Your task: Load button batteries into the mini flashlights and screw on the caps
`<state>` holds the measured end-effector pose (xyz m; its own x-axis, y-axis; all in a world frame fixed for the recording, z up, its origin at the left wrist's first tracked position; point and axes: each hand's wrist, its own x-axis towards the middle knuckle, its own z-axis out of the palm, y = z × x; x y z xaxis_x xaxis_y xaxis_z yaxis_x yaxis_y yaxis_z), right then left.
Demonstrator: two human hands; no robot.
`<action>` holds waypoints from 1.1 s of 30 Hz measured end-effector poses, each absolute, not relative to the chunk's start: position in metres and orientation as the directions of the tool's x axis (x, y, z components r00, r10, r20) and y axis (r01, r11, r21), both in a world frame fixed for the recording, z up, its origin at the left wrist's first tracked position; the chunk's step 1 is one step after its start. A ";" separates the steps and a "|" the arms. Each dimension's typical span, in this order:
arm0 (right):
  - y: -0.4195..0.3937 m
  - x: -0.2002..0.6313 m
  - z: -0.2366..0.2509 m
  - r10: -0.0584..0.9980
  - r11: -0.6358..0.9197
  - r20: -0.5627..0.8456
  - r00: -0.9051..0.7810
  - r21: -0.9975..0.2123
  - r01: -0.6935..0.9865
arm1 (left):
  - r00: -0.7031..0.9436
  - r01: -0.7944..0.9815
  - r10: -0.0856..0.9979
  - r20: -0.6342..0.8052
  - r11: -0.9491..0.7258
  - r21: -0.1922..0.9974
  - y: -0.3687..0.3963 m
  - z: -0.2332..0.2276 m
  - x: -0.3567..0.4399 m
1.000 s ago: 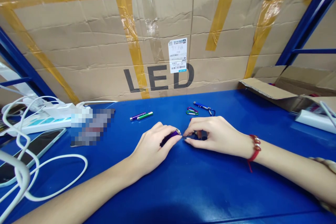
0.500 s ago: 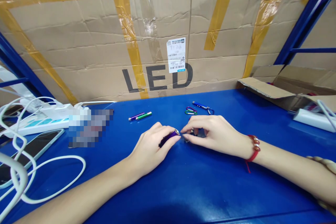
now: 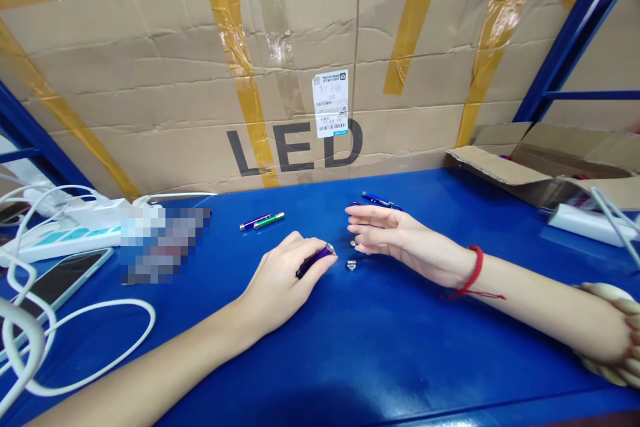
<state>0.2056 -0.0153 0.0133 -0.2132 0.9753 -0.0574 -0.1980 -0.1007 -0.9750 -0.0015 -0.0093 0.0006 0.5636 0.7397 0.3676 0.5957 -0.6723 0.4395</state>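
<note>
My left hand (image 3: 285, 273) is closed round a slim purple metal flashlight tube (image 3: 314, 261), its silver-rimmed end pointing right between thumb and forefinger. To the right, my right hand (image 3: 387, 230) is turned partly palm-up with fingers stretched out, and nothing is gripped in it. Below its fingertips a small silver cap (image 3: 351, 265) lies on the blue table (image 3: 380, 340). Another tiny shiny round piece (image 3: 353, 243) shows by the fingertips; whether they touch it I cannot tell. Behind that hand lies a blue flashlight (image 3: 376, 199), partly covered.
A purple tube (image 3: 255, 222) and a green tube (image 3: 270, 220) lie side by side farther back. On the left are a power strip (image 3: 60, 240), white cables (image 3: 145, 307) and a phone (image 3: 65, 280). An open carton (image 3: 500, 167) stands at the right, before a large cardboard wall (image 3: 175, 93).
My right hand has opened and rolled palm-up, its fingers moving away from the purple tube's end. The silver cap now shows on the table. My left hand keeps its hold.
</note>
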 end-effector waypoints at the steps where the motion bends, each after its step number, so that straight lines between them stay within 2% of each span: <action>1: -0.016 0.205 0.013 0.975 -0.105 -0.059 -0.215 -0.972 -0.210 | 0.565 0.595 0.738 0.370 -0.675 0.437 -0.009 0.000 -0.002; 20: -0.015 0.204 0.012 0.974 -0.119 -0.086 -0.211 -0.981 -0.150 | 0.567 0.598 0.731 0.380 -0.683 0.420 -0.010 0.002 -0.001; 33: -0.015 0.206 0.009 0.954 -0.089 -0.051 -0.294 -0.989 -0.116 | 0.565 0.595 0.733 0.377 -0.679 0.429 -0.010 0.002 -0.001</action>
<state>0.2060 -0.0150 0.0088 -0.2941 0.9544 -0.0514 -0.1156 -0.0889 -0.9893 -0.0012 -0.0099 0.0017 0.5653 0.7335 0.3775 0.5952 -0.6795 0.4290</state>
